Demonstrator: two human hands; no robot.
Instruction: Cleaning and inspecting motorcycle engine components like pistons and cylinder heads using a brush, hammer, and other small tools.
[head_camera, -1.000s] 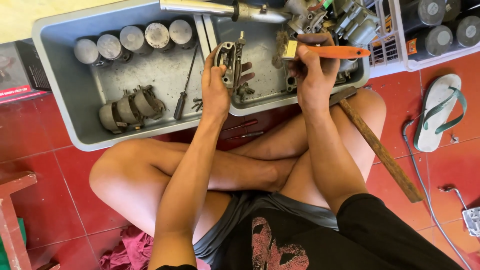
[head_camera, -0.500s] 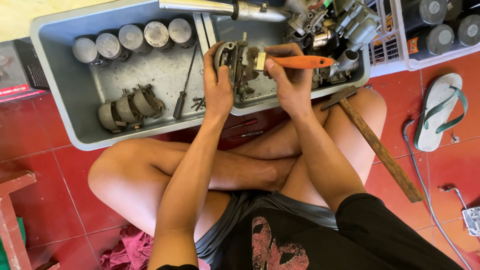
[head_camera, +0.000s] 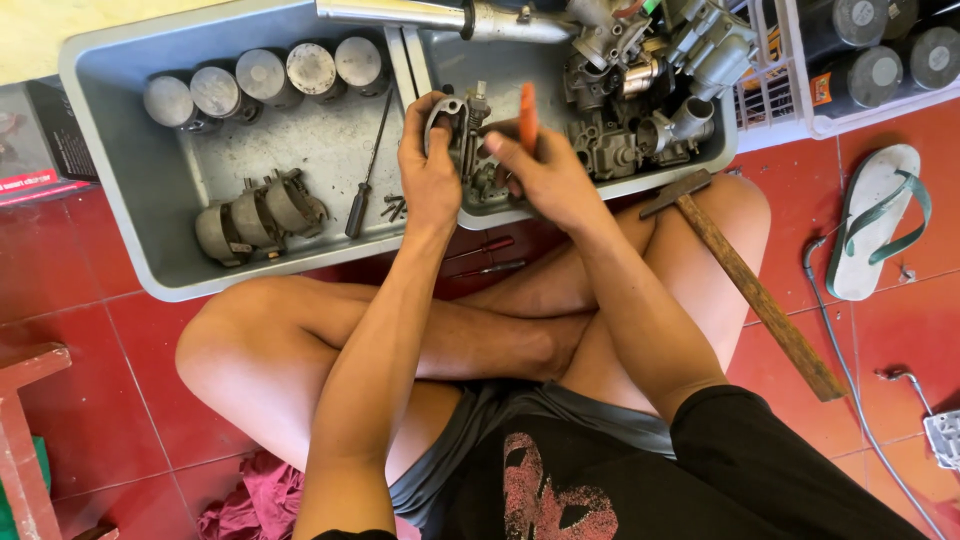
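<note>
Red floor tiles (head_camera: 80, 270) carry a grey two-part tray (head_camera: 130, 230). Above its edge, the left hand (head_camera: 432, 170) grips a metal carburettor part (head_camera: 462, 140); the right hand (head_camera: 548, 170) is closed around an orange-handled tool (head_camera: 527, 115). Nearby lie a hammer (head_camera: 745, 285) and sandal (head_camera: 875, 220).

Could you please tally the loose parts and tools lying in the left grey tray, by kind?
Upright metal cylinders: 5
Clamped cylinders lying down: 3
Screwdriver: 1
Total: 9, besides a few small screws too tiny to count.
</note>
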